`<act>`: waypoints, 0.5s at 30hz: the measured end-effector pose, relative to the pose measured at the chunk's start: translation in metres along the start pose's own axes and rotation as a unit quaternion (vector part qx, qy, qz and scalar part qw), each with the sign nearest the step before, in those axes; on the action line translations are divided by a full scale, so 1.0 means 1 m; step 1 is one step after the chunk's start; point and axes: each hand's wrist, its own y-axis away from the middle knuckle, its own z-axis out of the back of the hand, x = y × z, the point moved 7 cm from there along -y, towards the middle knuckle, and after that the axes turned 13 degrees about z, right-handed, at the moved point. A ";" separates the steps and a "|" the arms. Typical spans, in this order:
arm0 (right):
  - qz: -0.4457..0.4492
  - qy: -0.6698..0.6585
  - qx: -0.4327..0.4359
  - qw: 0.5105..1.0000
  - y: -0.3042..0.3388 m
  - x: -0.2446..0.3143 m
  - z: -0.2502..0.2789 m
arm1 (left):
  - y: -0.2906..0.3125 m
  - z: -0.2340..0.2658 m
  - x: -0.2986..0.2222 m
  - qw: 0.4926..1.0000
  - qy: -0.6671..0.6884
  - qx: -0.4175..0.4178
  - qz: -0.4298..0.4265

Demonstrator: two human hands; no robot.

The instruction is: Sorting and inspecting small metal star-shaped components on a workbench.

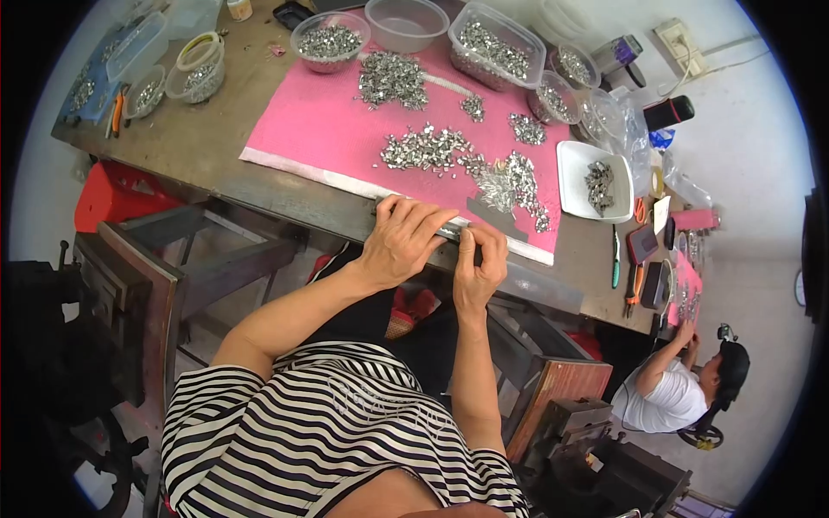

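At the front edge of the pink cloth [319, 129], both hands are closed on one narrow, dark metal bar [450, 230]. My left hand [401, 237] lies over its left part with the fingers curled across it. My right hand [480, 263] pinches the right end between thumb and fingers. Small silvery bits show along the bar between the hands; their exact shape is too small to tell. Just beyond it lie a flat grey metal plate [496, 217], a bunch of thin silvery pins [496, 190] and a heap of small metal pieces [425, 148].
More metal pieces [392, 79] are heaped farther back. See-through tubs [496, 82] line the far side, and a white tray [596, 211] stands right. Orange-handled pliers [635, 285] lie near the right end. A co-worker [669, 388] sits beyond. Machine vises [570, 423] flank me.
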 end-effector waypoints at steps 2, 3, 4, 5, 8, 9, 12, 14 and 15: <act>0.017 0.018 -0.009 1.000 0.002 0.001 -0.001 | 0.000 0.000 0.000 1.000 0.002 0.001 0.001; 0.029 0.033 -0.018 0.999 0.003 0.003 0.000 | 0.000 0.000 0.000 1.000 0.002 0.000 0.001; 0.040 0.048 -0.028 0.998 0.004 0.005 0.001 | 0.000 0.000 0.000 1.000 0.002 0.000 0.001; 0.041 0.048 -0.027 0.998 0.005 0.005 0.000 | 0.000 0.000 0.000 1.000 0.001 0.000 0.001; 0.061 0.069 -0.045 0.995 0.007 0.007 0.002 | 0.000 0.000 0.000 1.000 0.003 0.001 0.000; 0.063 0.075 -0.044 0.994 0.007 0.008 0.002 | 0.001 0.000 0.000 1.000 0.004 0.000 0.000; 0.063 0.080 -0.036 0.994 0.005 0.008 0.001 | 0.001 -0.001 0.001 1.000 0.000 0.004 0.000; 0.061 0.080 -0.029 0.994 0.004 0.008 0.001 | 0.001 -0.001 0.001 1.000 0.000 0.003 0.000; 0.051 0.068 -0.028 0.996 0.004 0.006 0.001 | 0.001 -0.001 0.001 1.000 0.001 0.003 0.001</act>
